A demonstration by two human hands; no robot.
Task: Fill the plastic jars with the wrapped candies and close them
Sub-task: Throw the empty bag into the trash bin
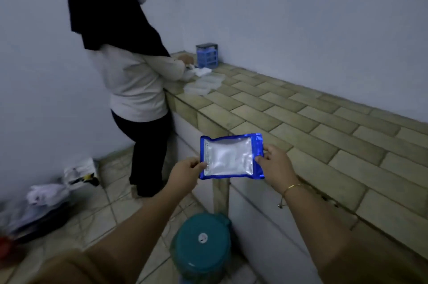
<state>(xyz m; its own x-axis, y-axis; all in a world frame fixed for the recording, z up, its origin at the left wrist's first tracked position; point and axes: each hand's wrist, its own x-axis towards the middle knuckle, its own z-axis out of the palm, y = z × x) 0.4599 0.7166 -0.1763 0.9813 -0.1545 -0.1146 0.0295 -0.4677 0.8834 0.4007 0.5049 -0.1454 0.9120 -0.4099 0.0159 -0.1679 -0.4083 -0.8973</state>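
Observation:
A blue-edged plastic pouch [229, 156] with a clear window and whitish contents is held up in front of me, beside the front edge of the tiled counter. My left hand [187, 171] pinches its left edge and my right hand [275, 164] pinches its right edge. Clear plastic containers [203, 84] lie on the far end of the counter. No wrapped candies can be made out.
A person [134, 79] stands at the counter's [324, 135] far end, hands on white items. A small blue drawer box [206, 55] stands against the wall. A teal-lidded bucket [201, 244] sits on the floor below my arms. Bags and clutter [46, 202] lie at left.

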